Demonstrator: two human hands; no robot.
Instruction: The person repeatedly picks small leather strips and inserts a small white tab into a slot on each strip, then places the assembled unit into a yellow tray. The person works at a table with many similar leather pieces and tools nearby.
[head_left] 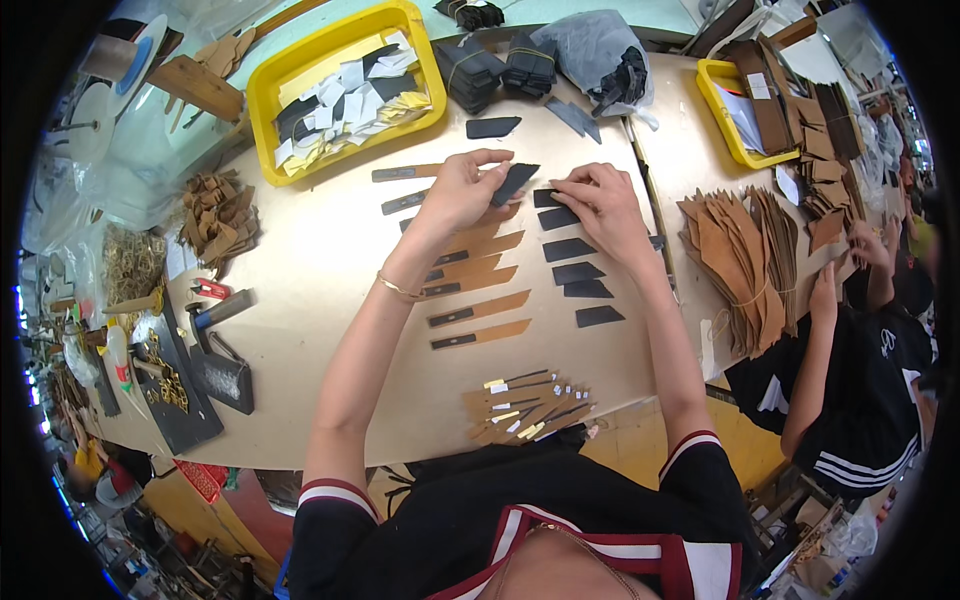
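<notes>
My left hand [462,190] is closed round a small dark stack of slant-ended black pieces [516,182], held above the table. To its right, my right hand [608,208] has fingers and thumb pinched together at the end of a flat black piece [546,198]. Below that hand runs a column of similar black pieces [578,272], laid apart on the surface. Left of them lie several brown leather strips [503,302] with black pieces on their left ends. My left wrist and hand partly cover the upper strips.
A yellow tray [268,160] holds paper slips. Tied black bundles [470,75] and a plastic bag [590,45] stand beyond my hands. Brown leather stacks [740,260] lie right, near another person's arms [822,310]. A hammer [222,308] lies left; labelled strips [530,408] lie near me.
</notes>
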